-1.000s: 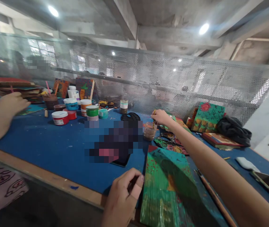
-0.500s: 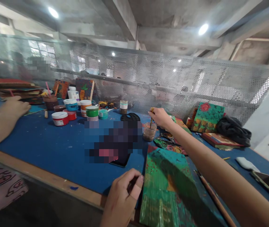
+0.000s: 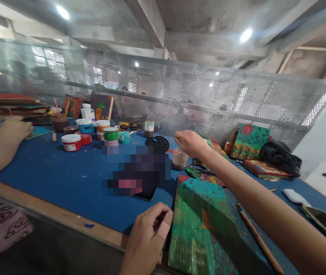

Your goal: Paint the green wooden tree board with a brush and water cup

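Note:
My right hand [image 3: 191,143] is closed around a thin paintbrush [image 3: 177,136], whose yellowish handle end pokes out past the fingers. It hovers just above a clear jar of murky brown water [image 3: 179,161]; the brush's lower part is hidden. Flat in front of me lies a painted board [image 3: 200,225] in greens and teal, with an orange patch and a red corner. Beside its left edge rests my left hand [image 3: 150,233], fingers curled toward the thumb. Whether those fingers grip the board's edge is hidden. A paint palette [image 3: 201,172] with green and red wells sits behind the board.
Several paint tubs [image 3: 73,143] stand on the blue table at left, near a co-worker's hand [image 3: 14,130]. A partly blurred dark phone [image 3: 147,193] lies centrally. Wooden brushes [image 3: 257,238], another phone [image 3: 323,221], a dark cloth [image 3: 281,156] and a leaning painting [image 3: 250,141] are right.
The paintbrush, upright in the jar before, is now tilted, and my right hand has shifted slightly left. My left hand stays by the board's edge.

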`<action>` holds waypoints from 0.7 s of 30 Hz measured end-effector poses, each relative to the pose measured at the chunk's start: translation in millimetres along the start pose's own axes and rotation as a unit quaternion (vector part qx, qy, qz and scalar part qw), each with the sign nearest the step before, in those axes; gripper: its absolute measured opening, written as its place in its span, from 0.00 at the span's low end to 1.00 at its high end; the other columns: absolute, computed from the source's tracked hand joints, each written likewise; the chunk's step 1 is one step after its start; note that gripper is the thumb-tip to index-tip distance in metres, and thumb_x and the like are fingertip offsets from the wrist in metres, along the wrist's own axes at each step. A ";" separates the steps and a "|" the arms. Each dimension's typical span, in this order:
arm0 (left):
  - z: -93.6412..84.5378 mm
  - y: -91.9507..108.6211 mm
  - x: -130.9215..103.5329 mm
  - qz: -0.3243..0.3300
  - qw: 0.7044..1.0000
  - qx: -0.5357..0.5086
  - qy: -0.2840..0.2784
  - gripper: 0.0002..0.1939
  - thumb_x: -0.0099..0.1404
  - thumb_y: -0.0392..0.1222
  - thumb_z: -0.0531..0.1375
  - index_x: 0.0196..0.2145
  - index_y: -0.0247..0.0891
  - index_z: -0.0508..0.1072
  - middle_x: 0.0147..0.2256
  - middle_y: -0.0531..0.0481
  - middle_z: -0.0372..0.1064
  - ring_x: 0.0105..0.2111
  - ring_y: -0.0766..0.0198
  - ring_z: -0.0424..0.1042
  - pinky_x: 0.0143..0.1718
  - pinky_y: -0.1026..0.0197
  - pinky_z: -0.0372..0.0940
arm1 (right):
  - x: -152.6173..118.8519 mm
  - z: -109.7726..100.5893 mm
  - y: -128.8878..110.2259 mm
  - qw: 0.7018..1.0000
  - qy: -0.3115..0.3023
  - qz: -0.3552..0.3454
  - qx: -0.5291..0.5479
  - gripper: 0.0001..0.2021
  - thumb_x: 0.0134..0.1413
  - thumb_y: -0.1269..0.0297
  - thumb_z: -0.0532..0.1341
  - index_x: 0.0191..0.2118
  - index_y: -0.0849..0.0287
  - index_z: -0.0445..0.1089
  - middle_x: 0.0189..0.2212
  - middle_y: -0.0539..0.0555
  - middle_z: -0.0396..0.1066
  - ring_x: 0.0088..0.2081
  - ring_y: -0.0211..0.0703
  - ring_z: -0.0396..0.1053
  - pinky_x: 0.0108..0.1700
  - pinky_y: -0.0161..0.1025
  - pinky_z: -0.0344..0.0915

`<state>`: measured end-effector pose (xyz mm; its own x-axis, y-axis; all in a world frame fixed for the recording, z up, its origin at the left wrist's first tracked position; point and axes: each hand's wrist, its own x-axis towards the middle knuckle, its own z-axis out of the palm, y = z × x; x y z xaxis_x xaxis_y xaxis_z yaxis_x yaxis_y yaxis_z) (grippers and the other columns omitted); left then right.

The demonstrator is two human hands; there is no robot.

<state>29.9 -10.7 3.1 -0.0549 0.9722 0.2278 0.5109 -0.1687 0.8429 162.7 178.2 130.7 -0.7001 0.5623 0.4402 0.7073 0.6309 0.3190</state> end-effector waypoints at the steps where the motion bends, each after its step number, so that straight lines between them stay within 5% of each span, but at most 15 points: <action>1: 0.3 -0.2 0.1 0.001 1.000 -0.001 0.001 0.17 0.66 0.53 0.50 0.26 0.41 0.67 0.24 0.56 0.65 0.26 0.67 0.63 0.31 0.66 0.57 | -0.9 -0.3 -0.4 1.000 -0.001 -0.002 -0.001 0.14 0.67 0.66 0.46 0.39 0.62 0.67 0.34 0.59 0.73 0.36 0.44 0.68 0.34 0.38 0.50; 9: 0.1 -0.4 -0.3 0.004 1.000 -0.004 0.002 0.17 0.66 0.53 0.51 0.27 0.41 0.68 0.24 0.56 0.65 0.27 0.67 0.64 0.31 0.67 0.57 | -7.3 4.1 1.7 0.998 0.027 0.031 0.047 0.13 0.66 0.65 0.46 0.38 0.60 0.67 0.31 0.55 0.73 0.32 0.41 0.66 0.33 0.36 0.50; 14: -0.5 1.5 1.4 -0.002 1.000 -0.006 -0.006 0.16 0.65 0.52 0.52 0.26 0.41 0.68 0.24 0.56 0.65 0.27 0.67 0.63 0.30 0.67 0.56 | -21.4 -19.3 18.7 0.995 0.082 0.041 0.041 0.14 0.65 0.64 0.48 0.35 0.60 0.68 0.29 0.55 0.71 0.32 0.42 0.66 0.34 0.36 0.53; 18: 0.2 7.9 1.3 -0.029 0.999 -0.031 0.029 0.18 0.62 0.55 0.53 0.24 0.40 0.67 0.21 0.57 0.59 0.24 0.68 0.59 0.27 0.67 0.53 | -66.2 -43.1 42.7 0.969 0.214 0.092 0.084 0.14 0.63 0.59 0.49 0.33 0.57 0.68 0.27 0.54 0.70 0.32 0.43 0.67 0.37 0.37 0.58; 21: 1.2 9.7 1.2 -0.051 0.995 -0.051 0.074 0.18 0.60 0.57 0.55 0.23 0.41 0.68 0.21 0.57 0.57 0.23 0.68 0.57 0.26 0.67 0.53 | -120.1 -42.1 60.3 0.914 0.312 0.191 0.176 0.12 0.60 0.54 0.54 0.32 0.54 0.68 0.28 0.53 0.70 0.31 0.43 0.68 0.38 0.39 0.63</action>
<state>35.9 -11.0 11.0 -0.2315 0.9516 0.2020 0.4066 -0.0940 0.9088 293.5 126.2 132.4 -0.1386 0.4331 0.8906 0.7368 0.6460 -0.1995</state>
